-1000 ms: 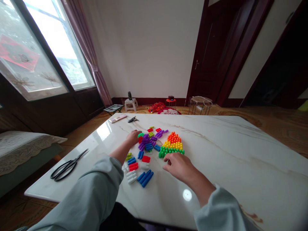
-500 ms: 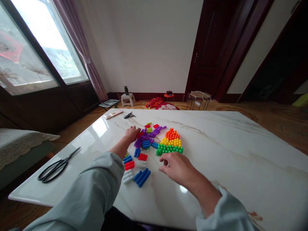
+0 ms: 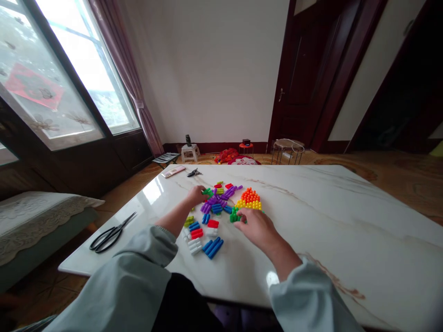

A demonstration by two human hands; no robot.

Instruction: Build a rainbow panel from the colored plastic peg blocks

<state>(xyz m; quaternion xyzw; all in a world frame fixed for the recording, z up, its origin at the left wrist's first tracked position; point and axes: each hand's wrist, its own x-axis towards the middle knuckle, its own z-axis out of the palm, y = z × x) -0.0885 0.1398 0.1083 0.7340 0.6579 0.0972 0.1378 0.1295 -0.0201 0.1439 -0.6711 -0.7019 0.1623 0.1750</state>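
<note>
Many small plastic pegs lie on a white marble table (image 3: pixel 346 216). Upright pegs form a block (image 3: pixel 249 199) with orange on top, yellow below and green at the near edge. My right hand (image 3: pixel 254 226) rests on the green row, fingers curled over it, hiding most of that row. My left hand (image 3: pixel 197 195) reaches into a loose heap of purple, green and red pegs (image 3: pixel 218 197), fingertips pinched around a green peg (image 3: pixel 206 191). Nearer me lie grouped blue pegs (image 3: pixel 213 247), red pegs (image 3: pixel 197 233) and white pegs (image 3: pixel 194 246).
Black scissors (image 3: pixel 110 238) lie near the table's left edge. A phone (image 3: pixel 173 171) and a bunch of keys (image 3: pixel 193 173) sit at the far left corner. Beyond are a small white stool (image 3: pixel 189 151), a wire stool (image 3: pixel 288 148), a bed (image 3: pixel 31 216) at left.
My right hand moved forward from the bare tabletop onto the green row of the block. My left hand stayed in the loose heap and now pinches a green peg. The camera view shifted.
</note>
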